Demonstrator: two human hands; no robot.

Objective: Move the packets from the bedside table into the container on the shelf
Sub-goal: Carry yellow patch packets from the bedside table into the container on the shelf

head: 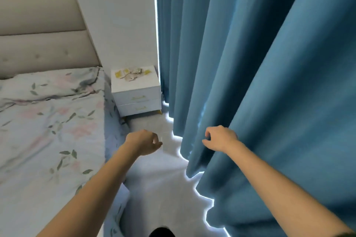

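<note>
Packets [131, 75]: loose heap on bedside worktop [134, 87], ahead by curtain [250, 63]. Left hand [143, 141], right hand [219, 138]: fingers loosely curled, holding nothing. Advice: approach close, gather heap with both hands.

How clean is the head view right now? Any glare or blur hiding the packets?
Head view: backlight blooms white along the curtain hem and edge; wide-angle bending at the borders; the packets on the bedside table are small and soft, uncountable; both the left hand and right hand are slightly motion-blurred.
</note>
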